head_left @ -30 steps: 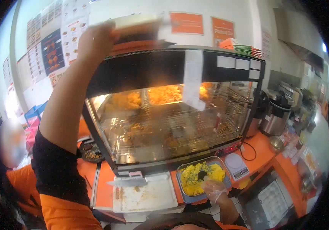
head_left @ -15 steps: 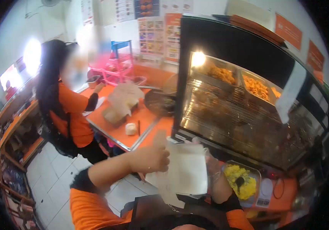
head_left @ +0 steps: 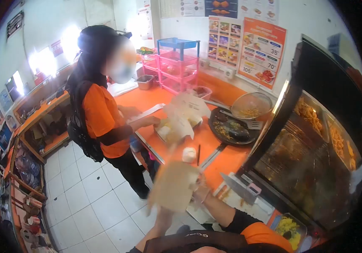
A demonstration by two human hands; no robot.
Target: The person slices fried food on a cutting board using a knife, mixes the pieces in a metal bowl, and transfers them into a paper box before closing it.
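Observation:
A brown cardboard takeaway box (head_left: pixel 174 187), smeared by motion, is held up in front of my body. My left hand (head_left: pixel 162 216) comes up from below at its lower edge, with the fingers mostly hidden behind the cardboard. My right hand (head_left: pixel 202 190), in what looks like a clear glove, grips the box's right edge. Beneath my right forearm, a pale carton piece (head_left: pixel 200 212) shows in part. Beyond the box, a round white item (head_left: pixel 189 154) and a thin black stick (head_left: pixel 198 154) lie on the orange counter (head_left: pixel 227 162).
A co-worker (head_left: pixel 105 114) stands at the left, hands at an open food box (head_left: pixel 173 131). A black pan (head_left: pixel 233 126) and a strainer (head_left: pixel 251 105) lie behind. A cleaver (head_left: pixel 237 185), a tray of yellow food (head_left: pixel 288 232) and a heated display case (head_left: pixel 299 160) stand right.
My view has swung right. The box has been raised and tilted up, its pale inside no longer facing me. My left hand has dropped from above it to its lower edge.

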